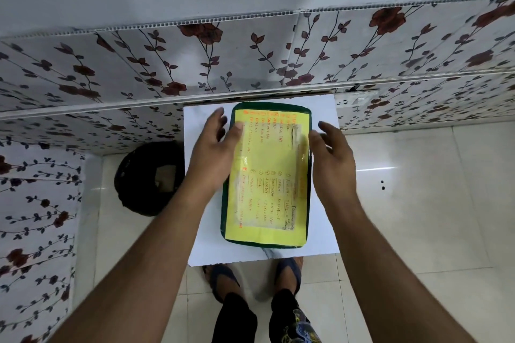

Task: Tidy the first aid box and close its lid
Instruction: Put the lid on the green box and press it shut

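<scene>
Two hands flank the box (267,175), lid shut, long axis running away from the person on the white worktop (324,237). Left hand (213,145) rests fingers open on its edge; right hand (331,157) hovers open beside. Bare margins all round.

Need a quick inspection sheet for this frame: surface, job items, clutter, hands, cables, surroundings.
Surface: small white table, set against a floral-papered wall.
Job's things: green first aid box lies flat on the table with its lid down; a yellow handwritten sheet covers the top.
Clutter: nothing seen on the table besides the box.
Hands: left hand open, fingers resting on the box's left edge; right hand open at its right edge, contact unclear. No closed grip on anything.
Cables: nothing seen.
Surroundings: black bin on the tiled floor left of the table; the person's feet in sandals below.
</scene>
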